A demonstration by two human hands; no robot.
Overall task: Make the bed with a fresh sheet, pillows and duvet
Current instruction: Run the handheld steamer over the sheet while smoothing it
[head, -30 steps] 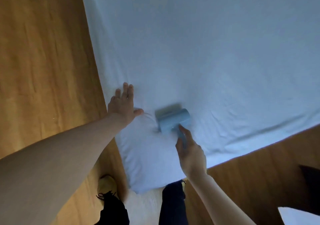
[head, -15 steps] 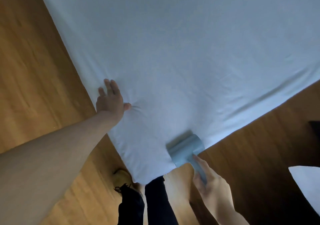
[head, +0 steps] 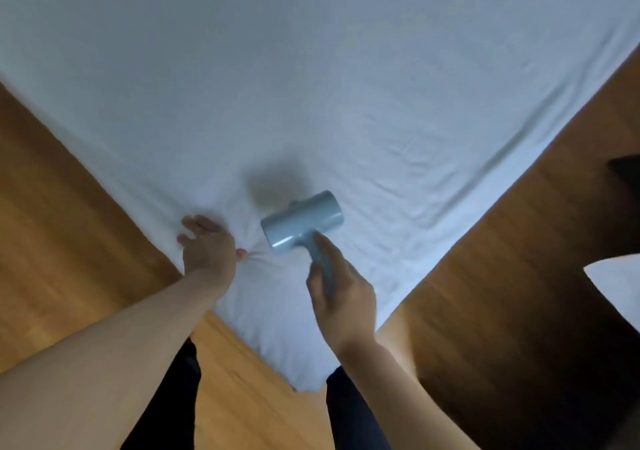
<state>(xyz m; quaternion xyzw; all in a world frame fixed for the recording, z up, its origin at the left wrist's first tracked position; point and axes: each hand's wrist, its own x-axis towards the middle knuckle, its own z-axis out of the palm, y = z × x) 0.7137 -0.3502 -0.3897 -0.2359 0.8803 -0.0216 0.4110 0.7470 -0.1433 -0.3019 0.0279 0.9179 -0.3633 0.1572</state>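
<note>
Fingers of left hand (head: 207, 248) lie straight and spread, palm down on sheet (head: 311, 78) near bed corner (head: 304, 377), thumb toward 3 o'clock; small creases fan out from thumb, so I read this as a hold-down: it pins the fabric against drag from the tool. Right hand (head: 341, 297) has fingers curled round handle of grey-blue T-shaped handheld tool (head: 301, 222), index laid along the stem toward 11 o'clock, prob. for steering. Tool head sits crosswise on or just above the sheet; contact cannot be confirmed, though a blurred shadow lies at 11 o'clock from the head. Tool type: unclear, looks like a lint/dust remover or steamer. Sheet covers the mattress to both visible edges, mostly flat, w/ light wrinkles at 3 o'clock from the tool. Corner points to 6 o'clock, between my legs; standing there presumably gives both hands reach across the corner zone. Wood floor (head: 69, 214) shows either side of the bed. White soft item (head: 616, 283) at 4 o'clock, frame edge, poss. a pillow, cropped so not certain. Count: hands 2, tool 1, sheet 1, poss. pillow 1, duvet 0 in view. Judgement: sheet stage near done; pillows and duvet not yet placed.
</note>
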